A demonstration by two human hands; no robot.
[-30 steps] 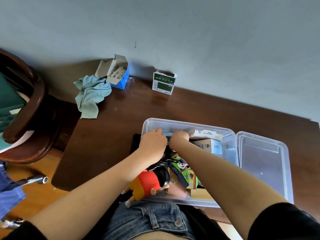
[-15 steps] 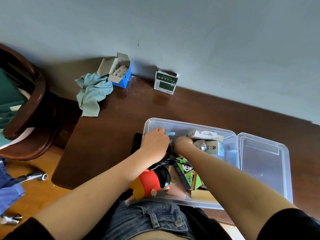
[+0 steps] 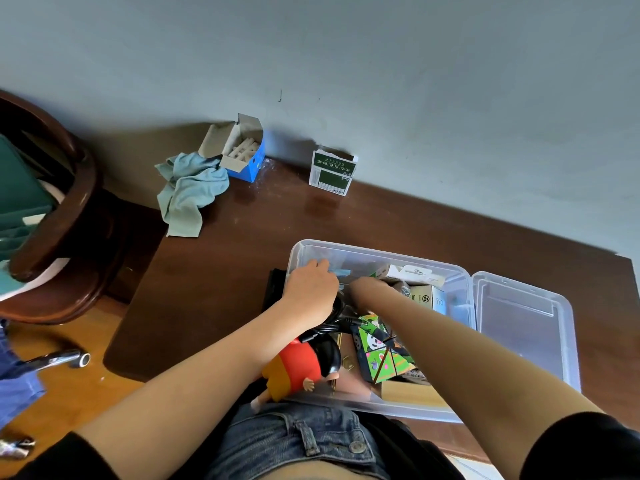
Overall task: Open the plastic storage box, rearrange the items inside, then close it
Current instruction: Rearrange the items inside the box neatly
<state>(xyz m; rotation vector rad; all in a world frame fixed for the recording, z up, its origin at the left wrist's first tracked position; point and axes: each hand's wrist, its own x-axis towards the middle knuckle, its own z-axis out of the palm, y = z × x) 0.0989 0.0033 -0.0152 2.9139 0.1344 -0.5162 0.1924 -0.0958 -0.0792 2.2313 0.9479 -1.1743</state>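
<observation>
Both hands reach into the open box: the left hand (image 3: 311,289) lies knuckles up at the far left corner, fingers curled downward over a coiled black cable (image 3: 332,320), though whether they actually grip it cannot be told; the right hand (image 3: 372,289) is plunged among the contents beside it, its fingers hidden, so its grip cannot be told either. Dark brown wooden table (image 3: 221,271): stands against the grey wall and carries everything below. Clear plastic storage box (image 3: 460,306): sits at the table's near edge, directly in front of the person, without its lid. Clear plastic lid (image 3: 526,327): lies just beside the box on its right, touching it. Pale blue-green cloth (image 3: 188,194): crumpled at the table's far left corner, hanging partly over the edge. Toy figure in a red shirt with black hair (image 3: 298,368): lies at the box's near left corner under the left forearm. Green cartoon-printed folding cube (image 3: 379,355): rests in the middle of the box. Open blue cardboard box of pale sticks (image 3: 246,155): touches the cloth. Green-and-white carton (image 3: 332,173): stands by the wall. Small beige carton (image 3: 427,299) and white packet (image 3: 412,273): at the box's far right.
</observation>
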